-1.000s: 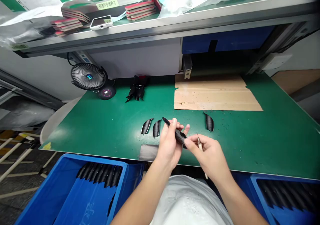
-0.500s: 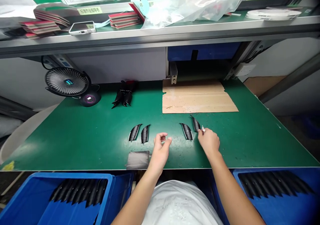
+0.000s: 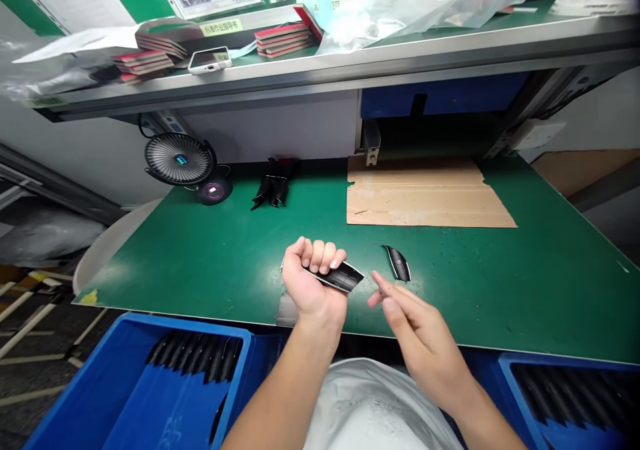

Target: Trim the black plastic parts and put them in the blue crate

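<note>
My left hand (image 3: pixel 315 270), turned palm up, has its fingers curled over a black curved plastic piece (image 3: pixel 345 277) with a pale edge. The wider end of that piece sticks out toward my right hand (image 3: pixel 410 317). The right hand is just short of it, index finger stretched and thumb apart, with nothing visible in it. A similar black curved piece (image 3: pixel 399 264) lies on the green table beyond the right fingertips. Whatever lies behind my left hand is mostly hidden. A grey block-like object (image 3: pixel 287 310) shows partly beside my left wrist.
A cardboard sheet (image 3: pixel 425 197) lies at the back. Black pieces (image 3: pixel 273 187) are bunched near a small fan (image 3: pixel 180 159). Blue bins (image 3: pixel 135 320) with rows of black pieces stand below the front edge. A shelf (image 3: pixel 300 67) overhangs the table.
The view has shifted, so the scene sits further right. A black curved piece by my right hand has left the table; my left hand now grips one. My right hand's fingers have opened.
</note>
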Available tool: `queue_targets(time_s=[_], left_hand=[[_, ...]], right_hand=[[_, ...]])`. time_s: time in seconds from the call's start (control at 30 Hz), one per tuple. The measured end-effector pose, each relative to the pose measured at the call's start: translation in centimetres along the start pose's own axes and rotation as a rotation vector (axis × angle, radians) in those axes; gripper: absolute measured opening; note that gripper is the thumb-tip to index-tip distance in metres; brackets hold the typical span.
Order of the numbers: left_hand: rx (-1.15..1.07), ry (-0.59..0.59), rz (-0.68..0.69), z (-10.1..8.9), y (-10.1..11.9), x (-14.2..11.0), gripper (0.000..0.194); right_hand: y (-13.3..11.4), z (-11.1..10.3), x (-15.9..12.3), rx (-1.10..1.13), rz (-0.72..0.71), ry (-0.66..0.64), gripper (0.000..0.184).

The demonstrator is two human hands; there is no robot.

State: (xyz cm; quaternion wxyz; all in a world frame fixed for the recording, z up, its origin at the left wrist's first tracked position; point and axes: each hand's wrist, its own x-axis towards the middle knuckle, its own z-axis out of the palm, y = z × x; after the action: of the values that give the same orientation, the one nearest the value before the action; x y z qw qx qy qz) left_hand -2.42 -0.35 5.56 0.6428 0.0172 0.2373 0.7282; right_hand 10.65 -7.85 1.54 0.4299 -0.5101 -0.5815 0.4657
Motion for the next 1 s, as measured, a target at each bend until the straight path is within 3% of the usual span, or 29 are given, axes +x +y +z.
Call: queue_targets(time_s=[0.2, 0.37, 0.57, 0.77, 1.0], left_hand=[[0.011, 0.003, 0.116, 0.0, 0.1, -1.4, 0.043], [0.048, -0.031, 0.144, -0.2, 0.0, -1.9, 0.043], [0.076, -0.058, 0.2, -0.3, 0.1, -2.7, 0.043], [0.133, -0.071, 0.222, -0.6, -0.1, -3.0, 0.044], [0.164, -0.11, 0.239, -0.6, -0.5, -3.3, 0.044]], right_hand=[[-0.9, 1.1, 0.3, 0.477, 0.298, -0.123, 0.054], [-1.0, 1.3, 0.8, 0.572, 0.339, -0.239, 0.047], [-1.5, 1.0, 0.6, 0.356, 0.267, -0.256, 0.03], [-2.1, 0.9, 0.3, 0.01, 0.135, -0.162, 0.031], [-2.1, 0.7, 0.0, -0.18, -0.02, -0.117, 0.025]])
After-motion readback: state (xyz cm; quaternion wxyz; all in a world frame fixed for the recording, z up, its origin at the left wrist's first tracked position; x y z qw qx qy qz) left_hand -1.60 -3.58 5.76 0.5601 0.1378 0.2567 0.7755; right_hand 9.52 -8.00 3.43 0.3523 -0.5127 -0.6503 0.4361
